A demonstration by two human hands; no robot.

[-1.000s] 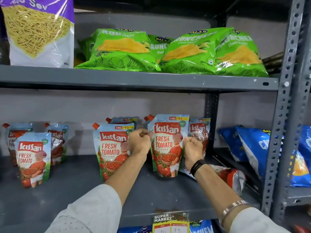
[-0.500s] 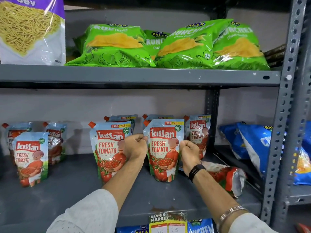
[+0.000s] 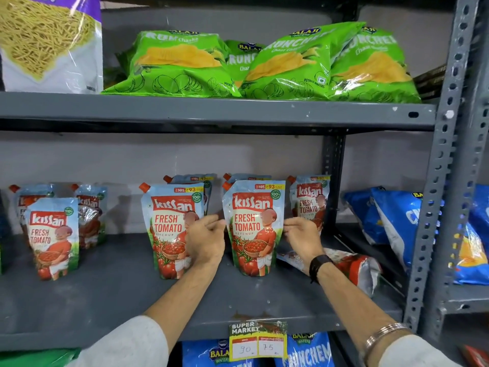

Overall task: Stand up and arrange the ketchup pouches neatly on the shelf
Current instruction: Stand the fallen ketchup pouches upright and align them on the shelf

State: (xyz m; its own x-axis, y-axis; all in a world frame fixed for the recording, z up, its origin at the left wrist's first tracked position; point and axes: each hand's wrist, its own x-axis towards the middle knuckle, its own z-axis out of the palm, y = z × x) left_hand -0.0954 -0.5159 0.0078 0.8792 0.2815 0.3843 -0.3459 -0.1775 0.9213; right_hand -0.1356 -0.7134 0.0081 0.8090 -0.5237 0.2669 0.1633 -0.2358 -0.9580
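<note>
Several Kissan ketchup pouches stand on the grey middle shelf (image 3: 105, 300). One upright pouch (image 3: 252, 226) stands in the middle between my hands. My left hand (image 3: 205, 239) is just left of it, fingers apart, holding nothing, and covers part of a second upright pouch (image 3: 169, 221). My right hand (image 3: 301, 235) is just right of the middle pouch, fingers loosely spread. A further pouch (image 3: 309, 197) stands behind at the right. One pouch (image 3: 352, 266) lies flat behind my right wrist. More pouches (image 3: 53, 234) stand at the left.
Green chip bags (image 3: 185, 67) and a sev bag (image 3: 47, 43) fill the upper shelf. Blue chip bags (image 3: 391, 221) lie in the bay to the right, past the grey upright post (image 3: 434, 207). A price tag (image 3: 258, 340) hangs on the shelf's front edge.
Both hands have let go of the middle pouch's top corners and opened beside it. The pouch now stands upright on the shelf by itself.
</note>
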